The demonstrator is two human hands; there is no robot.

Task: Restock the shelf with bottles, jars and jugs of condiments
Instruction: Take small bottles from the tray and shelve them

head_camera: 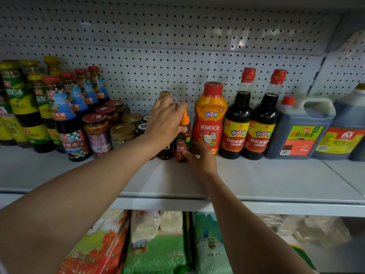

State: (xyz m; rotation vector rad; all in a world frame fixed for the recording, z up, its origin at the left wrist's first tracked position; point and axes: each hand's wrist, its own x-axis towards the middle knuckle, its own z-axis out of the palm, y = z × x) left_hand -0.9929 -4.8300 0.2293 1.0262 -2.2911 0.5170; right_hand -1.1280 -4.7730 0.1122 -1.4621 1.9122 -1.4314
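A small red sauce bottle (pixel 183 143) with an orange nozzle cap stands on the grey shelf (pixel 177 178), next to a dark bottle (pixel 165 95) with a gold cap. My left hand (pixel 166 119) wraps over both, thumb against the small bottle's shoulder. My right hand (pixel 201 157) touches the small bottle's base with its fingertips. Right of them stands an orange squeeze bottle (pixel 210 119), then two dark soy sauce bottles (pixel 237 123) (pixel 262 125) with red caps.
Two big soy sauce jugs (pixel 302 131) (pixel 347 131) stand at the right. Several jars (pixel 96 133) and tall oyster sauce bottles (pixel 67 115) crowd the left. A white pegboard (pixel 177 46) backs the shelf. Bags of grain (pixel 158 250) lie below.
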